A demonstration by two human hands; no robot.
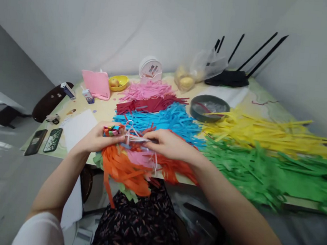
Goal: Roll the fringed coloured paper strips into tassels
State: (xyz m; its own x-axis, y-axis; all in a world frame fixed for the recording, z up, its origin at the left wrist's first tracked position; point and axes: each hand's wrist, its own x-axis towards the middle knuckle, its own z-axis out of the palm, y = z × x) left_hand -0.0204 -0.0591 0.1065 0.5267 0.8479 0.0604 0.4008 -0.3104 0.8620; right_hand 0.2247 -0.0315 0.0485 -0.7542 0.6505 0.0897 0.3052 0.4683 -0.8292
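Note:
My left hand (100, 136) is closed around the gathered top of a multicoloured paper tassel bunch (128, 169), whose orange, pink and green strips hang over the table's front edge. A white string (134, 138) with a loop standing up runs across between both hands. Pinched in the fingers of my right hand (168, 144) is the string's other part. Behind the hands lie fringed strips in blue (164, 118), dark red (150, 104) and pink (149, 90). Orange-red fringe (176, 170) sits below my right hand.
Yellow fringe (260, 133) and green fringe (245, 169) cover the table's right side. A dark round tray (195, 109), a black router (228, 78), a white tub (150, 68), a yellow bowl (123, 82) and a pink case (96, 84) stand behind. Two phones (53, 140) lie left.

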